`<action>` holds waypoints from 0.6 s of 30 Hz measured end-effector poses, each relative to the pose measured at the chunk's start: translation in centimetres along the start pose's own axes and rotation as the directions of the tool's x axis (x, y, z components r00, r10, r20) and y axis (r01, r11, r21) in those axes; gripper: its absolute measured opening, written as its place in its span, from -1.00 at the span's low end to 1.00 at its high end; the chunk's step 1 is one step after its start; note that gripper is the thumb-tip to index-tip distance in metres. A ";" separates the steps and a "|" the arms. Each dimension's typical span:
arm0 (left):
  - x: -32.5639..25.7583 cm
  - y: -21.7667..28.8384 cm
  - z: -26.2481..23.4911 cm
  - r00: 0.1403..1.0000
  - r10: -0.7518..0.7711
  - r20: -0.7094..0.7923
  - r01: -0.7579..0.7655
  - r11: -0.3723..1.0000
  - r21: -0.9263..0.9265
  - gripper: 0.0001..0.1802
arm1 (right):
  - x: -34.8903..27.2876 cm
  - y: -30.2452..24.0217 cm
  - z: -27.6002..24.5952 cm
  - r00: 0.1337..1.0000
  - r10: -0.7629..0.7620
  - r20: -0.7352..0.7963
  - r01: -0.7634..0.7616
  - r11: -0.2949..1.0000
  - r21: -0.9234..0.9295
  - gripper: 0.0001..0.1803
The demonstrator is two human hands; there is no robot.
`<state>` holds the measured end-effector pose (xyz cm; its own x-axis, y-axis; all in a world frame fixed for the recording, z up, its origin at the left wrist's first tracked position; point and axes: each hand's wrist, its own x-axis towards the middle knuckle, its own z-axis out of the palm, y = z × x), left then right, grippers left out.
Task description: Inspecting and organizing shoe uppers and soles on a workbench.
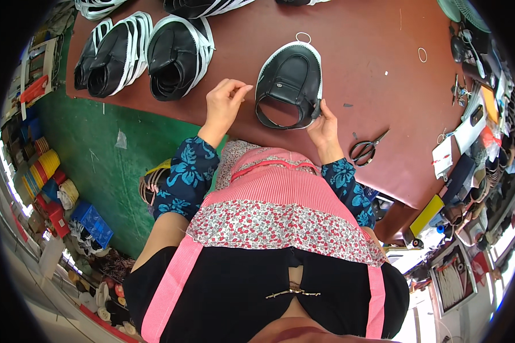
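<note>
A black shoe upper (294,71) with a white border lies on the reddish-brown table, its open collar toward me. A pale loop of thread or band sticks out at its far tip. My right hand (324,127) grips its near right edge, thumb and fingers closed on the dark strap end there. Just left of the upper, my left hand (225,106) is raised with thumb and forefinger pinched together. Anything between those fingertips is too small to make out. Black-handled scissors (367,151) lie to the right of my right hand, apart from it.
Stacks of similar black uppers (177,57) with white edges stand at the table's far left. Small dark scraps (348,105) and a pale loop (422,55) lie on the table (377,68). Tools, papers and a phone (476,116) crowd its right edge. A blue crate (91,223) sits at left.
</note>
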<state>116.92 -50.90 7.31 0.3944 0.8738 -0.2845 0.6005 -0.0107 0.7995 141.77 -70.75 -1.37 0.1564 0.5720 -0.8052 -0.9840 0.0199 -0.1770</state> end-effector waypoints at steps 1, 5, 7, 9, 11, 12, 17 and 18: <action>-0.2 0.8 0.2 1.000 0.001 0.002 -0.001 1.000 -0.002 -0.79 | 0.1 -0.4 0.0 1.000 -0.003 -0.001 0.003 1.000 -0.001 -0.76; -1.1 3.2 1.8 0.904 0.397 0.158 -0.410 0.910 0.057 -0.40 | -1.0 -1.0 1.6 0.997 0.082 -0.015 -0.082 0.996 -0.015 -0.74; -0.3 1.6 3.1 0.881 0.398 0.256 -0.401 0.915 -0.045 -0.50 | -2.1 -1.4 2.4 0.992 0.129 -0.008 -0.129 0.991 -0.031 -0.72; 0.9 1.7 2.6 0.855 0.398 0.334 -0.402 0.914 -0.059 -0.54 | -3.5 -2.0 2.0 0.973 0.224 -0.062 -0.228 0.971 -0.070 -0.67; 1.0 2.9 2.7 0.808 0.443 0.389 -0.449 0.890 -0.079 -0.66 | -5.0 -1.7 1.6 0.974 0.215 -0.073 -0.224 0.965 -0.138 -0.69; 0.9 4.0 2.7 0.802 0.450 0.392 -0.457 0.886 -0.081 -0.66 | -5.3 -1.6 1.2 0.973 0.216 -0.084 -0.229 0.951 -0.206 -0.71; -1.2 11.2 2.8 0.711 0.506 0.489 -0.561 0.827 -0.040 -0.86 | -3.9 -3.4 -7.0 0.887 -0.454 0.083 0.101 0.015 -0.995 -0.50; -2.0 12.5 2.8 0.732 0.468 0.494 -0.533 0.846 -0.011 -0.88 | -4.6 -4.0 -7.2 0.884 -0.460 0.081 0.103 0.023 -0.994 -0.50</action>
<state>125.59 -54.16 16.39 0.9139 0.3946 -0.0954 0.2899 -0.4696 0.8339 145.63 -79.39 -1.03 0.5839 0.5628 -0.5851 0.0781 -0.7563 -0.6496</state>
